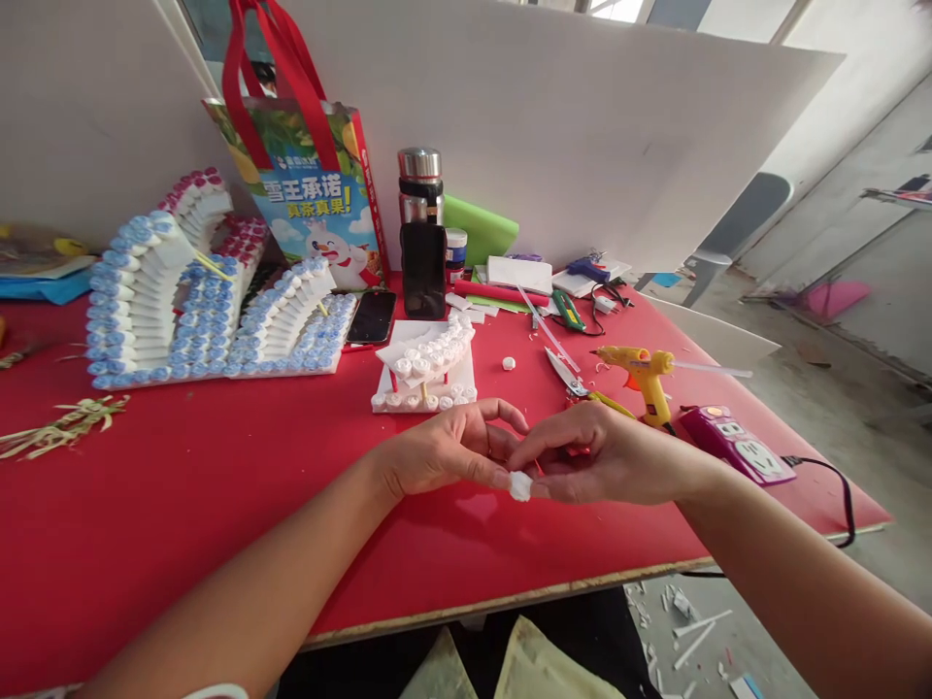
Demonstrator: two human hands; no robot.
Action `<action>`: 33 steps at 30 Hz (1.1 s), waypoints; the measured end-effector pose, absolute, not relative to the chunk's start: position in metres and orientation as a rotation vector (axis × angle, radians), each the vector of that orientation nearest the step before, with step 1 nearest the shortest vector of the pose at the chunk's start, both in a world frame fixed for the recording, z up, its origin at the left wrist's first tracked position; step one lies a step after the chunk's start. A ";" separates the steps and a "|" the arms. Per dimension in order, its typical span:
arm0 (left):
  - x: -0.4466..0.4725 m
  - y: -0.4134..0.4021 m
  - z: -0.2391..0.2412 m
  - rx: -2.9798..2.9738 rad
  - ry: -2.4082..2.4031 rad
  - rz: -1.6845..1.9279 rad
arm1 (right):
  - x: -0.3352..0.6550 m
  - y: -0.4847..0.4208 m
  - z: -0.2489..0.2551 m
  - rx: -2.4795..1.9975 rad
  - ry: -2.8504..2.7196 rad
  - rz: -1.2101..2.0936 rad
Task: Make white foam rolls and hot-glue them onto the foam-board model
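Pinching a small, soft-looking white piece (519,485) between both hands, just above the near part of a smooth red table (233,515). Held at its left by the thumb of the bare left hand (446,449) and at its right by the thumb of the bare right hand (618,454) — equally close to both, with the rear contact partly hidden by curled fingers. Compact and roughly squarish, without a clear long axis; pointing in no direction possible to tell. Away from the body and somewhat left of the pinched piece, just beyond the left hand: a white tiered model with rolled rosettes (424,366). Running left to right along its base, then climbing in a curved upper row toward the right rear. Nearly straight ahead — near the model but apart from it — one loose, rounded white roll (508,364).
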State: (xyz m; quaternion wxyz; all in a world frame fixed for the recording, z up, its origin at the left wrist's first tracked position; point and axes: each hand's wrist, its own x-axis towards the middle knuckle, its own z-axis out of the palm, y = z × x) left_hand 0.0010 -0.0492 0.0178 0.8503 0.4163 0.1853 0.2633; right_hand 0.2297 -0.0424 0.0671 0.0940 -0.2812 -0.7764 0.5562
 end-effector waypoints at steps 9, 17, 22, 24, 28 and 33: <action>-0.006 -0.046 0.021 1.044 0.427 0.623 | 0.237 -0.041 0.049 -0.842 -1.745 1.788; -0.013 -0.064 0.072 1.342 0.397 0.248 | 0.227 -0.020 0.076 -0.802 -1.160 1.502; -0.043 -0.080 0.117 1.646 0.454 0.070 | 0.199 -0.019 0.065 -1.169 -1.554 1.239; -0.066 -0.078 0.123 1.729 0.566 0.252 | 0.187 -0.016 0.055 -1.253 -1.696 1.164; -0.103 -0.056 0.108 1.554 0.595 1.247 | 0.165 -0.004 0.038 -1.265 -1.926 0.982; -0.110 -0.024 0.060 1.034 0.904 1.869 | 0.145 0.008 0.023 -1.289 -2.017 0.951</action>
